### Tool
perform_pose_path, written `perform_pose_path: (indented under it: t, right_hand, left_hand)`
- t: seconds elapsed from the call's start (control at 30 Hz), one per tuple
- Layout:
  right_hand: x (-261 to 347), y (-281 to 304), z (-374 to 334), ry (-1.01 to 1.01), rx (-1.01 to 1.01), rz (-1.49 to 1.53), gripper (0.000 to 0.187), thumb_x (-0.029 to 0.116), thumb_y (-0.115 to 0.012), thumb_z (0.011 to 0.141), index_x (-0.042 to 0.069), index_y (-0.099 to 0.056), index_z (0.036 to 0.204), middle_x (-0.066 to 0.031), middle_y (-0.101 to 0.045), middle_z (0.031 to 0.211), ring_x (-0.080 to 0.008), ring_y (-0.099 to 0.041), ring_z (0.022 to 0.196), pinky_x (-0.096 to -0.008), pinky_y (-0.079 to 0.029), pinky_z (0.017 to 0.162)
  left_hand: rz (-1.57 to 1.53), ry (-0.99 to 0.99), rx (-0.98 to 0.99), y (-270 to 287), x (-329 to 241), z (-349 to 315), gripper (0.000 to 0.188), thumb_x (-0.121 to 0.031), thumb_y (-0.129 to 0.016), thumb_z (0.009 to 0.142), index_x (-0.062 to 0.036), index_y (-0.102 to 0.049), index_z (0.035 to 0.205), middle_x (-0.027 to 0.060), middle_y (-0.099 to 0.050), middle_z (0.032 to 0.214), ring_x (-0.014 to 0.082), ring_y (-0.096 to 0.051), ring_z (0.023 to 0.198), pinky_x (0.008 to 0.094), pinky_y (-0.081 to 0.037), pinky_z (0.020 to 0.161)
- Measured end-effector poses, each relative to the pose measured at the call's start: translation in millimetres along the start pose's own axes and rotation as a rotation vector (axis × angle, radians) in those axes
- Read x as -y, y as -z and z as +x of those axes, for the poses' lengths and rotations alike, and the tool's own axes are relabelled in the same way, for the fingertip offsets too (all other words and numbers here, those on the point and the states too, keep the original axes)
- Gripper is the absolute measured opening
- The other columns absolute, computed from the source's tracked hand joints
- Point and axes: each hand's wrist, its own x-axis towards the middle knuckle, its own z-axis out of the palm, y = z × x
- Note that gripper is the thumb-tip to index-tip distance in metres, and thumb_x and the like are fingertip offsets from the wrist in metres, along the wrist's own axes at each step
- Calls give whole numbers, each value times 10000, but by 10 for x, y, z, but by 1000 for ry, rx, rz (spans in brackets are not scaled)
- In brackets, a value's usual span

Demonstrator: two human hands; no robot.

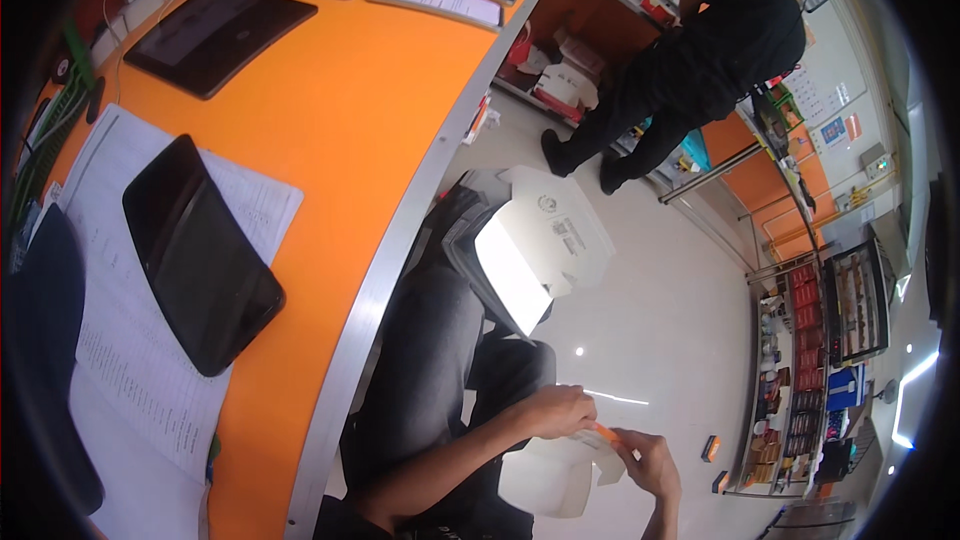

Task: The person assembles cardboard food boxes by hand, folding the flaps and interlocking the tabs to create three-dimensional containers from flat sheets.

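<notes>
My left hand (560,412) is closed, its fingers pinching one end of a white carton's orange-faced flap (606,433). On the flap's other end, my right hand (652,465) grips with thumb and fingers. The white carton (545,485) itself hangs open below my hands, beside my knee, partly hidden by my left forearm. Ahead of my knees lies a stack of flattened cartons (545,240), white on top with dark print. The lower ones in that stack are mostly hidden.
An orange counter (350,140) with a metal edge runs along my left, bearing tablets (205,260), phones (435,0) and papers (140,380). A person in black (700,50) stands ahead at a shelf. Stocked shelves (800,360) stand at right. Small orange-and-black objects (711,448) lie nearby.
</notes>
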Motion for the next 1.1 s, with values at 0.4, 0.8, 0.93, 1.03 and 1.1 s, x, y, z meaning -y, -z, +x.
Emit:
perform_pose_path:
  t: [0.4,0.8,0.93,1.03,1.1]
  right_hand:
    - [111,127,-164,-125,235,-121,511,-59,-554,788,141,-595,1257,-110,-698,1044,-339,-669,864,-412,-548,734]
    - [-252,68,-182,-115,-25,-92,346,-33,-576,835,94,-621,1154,-165,-694,908,-362,-663,772,-415,-543,668]
    - [-345,24,-186,-85,-129,-174,294,-46,-585,813,79,-665,1067,-121,-700,928,-330,-665,736,-393,-549,647]
    - [-339,-66,-213,-50,-144,-227,299,-50,-593,798,83,-680,1051,-103,-702,950,-313,-669,746,-386,-555,653]
    - [-348,-154,-260,-115,-132,-187,324,-52,-597,795,93,-682,1071,-103,-703,974,-315,-675,780,-389,-562,671]
  left_hand:
    - [-106,-35,366,264,-169,-224,654,-8,-673,753,-74,-506,1381,207,-663,993,308,-635,856,382,-490,756]
    - [117,238,129,249,-90,-295,624,205,-527,702,7,-514,1294,245,-659,942,381,-652,945,450,-513,826]
    - [84,338,129,542,-373,-202,519,180,-499,742,-28,-548,1215,220,-653,987,386,-647,908,444,-531,798]
    - [118,253,-36,384,-147,-300,472,153,-503,762,-46,-563,1186,194,-658,1001,369,-636,946,441,-525,815]
    - [108,286,-6,327,-72,-286,448,128,-529,765,-48,-589,1173,180,-662,1039,369,-621,987,436,-510,855]
